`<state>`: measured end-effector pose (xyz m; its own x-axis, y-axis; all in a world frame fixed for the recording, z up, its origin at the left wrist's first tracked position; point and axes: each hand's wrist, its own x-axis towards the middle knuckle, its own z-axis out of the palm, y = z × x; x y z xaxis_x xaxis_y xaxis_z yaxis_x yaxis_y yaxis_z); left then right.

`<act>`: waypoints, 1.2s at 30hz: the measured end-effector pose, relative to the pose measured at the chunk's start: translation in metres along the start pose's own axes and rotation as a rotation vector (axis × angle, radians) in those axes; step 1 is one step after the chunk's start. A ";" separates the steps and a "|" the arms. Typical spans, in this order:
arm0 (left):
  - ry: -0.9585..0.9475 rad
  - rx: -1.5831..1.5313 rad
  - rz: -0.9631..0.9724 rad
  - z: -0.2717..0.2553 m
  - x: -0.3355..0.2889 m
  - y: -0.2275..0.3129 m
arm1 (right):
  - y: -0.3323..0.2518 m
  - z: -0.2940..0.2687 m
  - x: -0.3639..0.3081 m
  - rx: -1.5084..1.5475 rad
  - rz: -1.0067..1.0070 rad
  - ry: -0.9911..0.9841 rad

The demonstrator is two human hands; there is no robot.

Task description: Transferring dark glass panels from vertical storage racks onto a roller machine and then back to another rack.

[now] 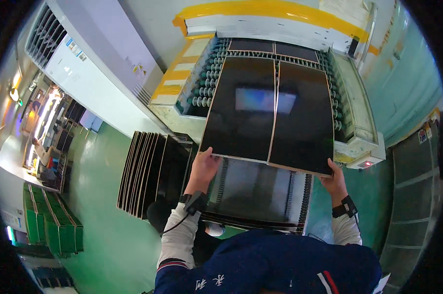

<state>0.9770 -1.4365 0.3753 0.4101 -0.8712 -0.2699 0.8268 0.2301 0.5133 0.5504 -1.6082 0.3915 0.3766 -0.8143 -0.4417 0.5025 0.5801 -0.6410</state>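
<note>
Two glossy black rectangular boards with thin light edges lie side by side, a narrow gap between them. My left hand [203, 169] pinches the near left corner of the left board [238, 117], thumb on top. On the other side, my right hand [335, 180] grips the near right corner of the right board [302, 122], fingers partly hidden beneath. The far parts of both boards rest over a roller conveyor [203, 101], while their near ends reach out past it toward me. Below them stands a slotted rack [305, 201] with a dark, shiny sheet in it.
More black boards [300, 51] lie farther back on the rollers, under a white cover with yellow tape [280, 10]. Several upright boards [143, 171] stand in a rack at left. A white cabinet [99, 83], green crates [50, 220] and a distant person [43, 152] are farther left.
</note>
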 end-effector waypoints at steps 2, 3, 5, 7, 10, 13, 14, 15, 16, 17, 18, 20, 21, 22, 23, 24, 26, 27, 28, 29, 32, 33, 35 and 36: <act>-0.010 -0.011 0.001 -0.007 0.009 0.001 | 0.001 0.006 -0.001 0.025 0.002 -0.024; -0.019 -0.016 -0.003 -0.003 0.013 0.002 | 0.001 0.004 -0.001 0.029 -0.003 -0.039; 0.024 0.024 -0.003 0.005 0.016 0.003 | 0.002 -0.001 0.001 0.026 -0.011 -0.054; 0.027 0.038 0.000 0.007 0.022 0.006 | 0.003 -0.007 0.006 0.010 -0.018 -0.064; 0.019 0.032 0.002 0.003 0.034 0.009 | 0.001 -0.003 0.020 -0.086 -0.106 -0.022; 0.059 0.047 0.006 0.002 0.042 0.010 | -0.011 0.016 0.021 -0.176 -0.095 0.015; 0.046 0.043 -0.007 0.000 0.045 0.012 | -0.011 0.011 0.028 -0.178 -0.099 -0.017; 0.029 0.039 -0.019 -0.001 0.048 0.013 | -0.012 0.001 0.038 -0.179 -0.107 -0.050; 0.029 0.045 -0.008 0.001 0.050 0.013 | -0.013 -0.001 0.044 -0.181 -0.115 -0.082; 0.029 0.051 0.003 0.002 0.053 0.012 | -0.014 -0.003 0.049 -0.187 -0.109 -0.062; 0.031 0.054 0.018 0.001 0.055 0.012 | -0.016 -0.001 0.052 -0.196 -0.100 -0.045; 0.028 0.061 0.039 -0.001 0.062 0.015 | -0.018 0.003 0.056 -0.205 -0.085 -0.028; 0.024 0.064 0.046 0.001 0.064 0.015 | -0.019 0.004 0.057 -0.205 -0.080 -0.025; 0.023 0.063 0.045 0.003 0.066 0.016 | -0.020 0.005 0.057 -0.204 -0.075 -0.021; 0.022 0.063 0.044 0.004 0.066 0.016 | -0.019 0.001 0.060 -0.190 -0.076 -0.035; 0.022 0.063 0.045 0.005 0.067 0.017 | -0.017 0.000 0.062 -0.176 -0.076 -0.051; 0.018 0.055 0.038 0.003 0.070 0.017 | -0.016 -0.004 0.063 -0.158 -0.076 -0.059; 0.020 0.054 0.037 0.002 0.070 0.018 | -0.015 0.000 0.061 -0.153 -0.071 -0.053; 0.012 0.067 0.039 0.001 0.070 0.018 | -0.014 0.003 0.060 -0.148 -0.067 -0.047; 0.003 0.081 0.042 0.000 0.071 0.018 | -0.013 0.002 0.061 -0.142 -0.055 -0.048; -0.012 0.087 0.026 -0.001 0.074 0.018 | -0.012 -0.001 0.064 -0.106 -0.038 -0.034; -0.015 0.083 0.022 0.000 0.074 0.019 | -0.012 0.000 0.066 -0.083 -0.040 -0.027; -0.018 0.089 0.050 0.003 0.075 0.019 | -0.012 0.000 0.067 -0.064 -0.044 -0.021; -0.019 0.093 0.066 0.004 0.076 0.019 | -0.011 0.001 0.066 -0.068 -0.044 -0.023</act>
<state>1.0226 -1.4996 0.3678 0.4543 -0.8637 -0.2184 0.7586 0.2466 0.6031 0.5706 -1.6684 0.3704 0.3740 -0.8376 -0.3982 0.4652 0.5408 -0.7008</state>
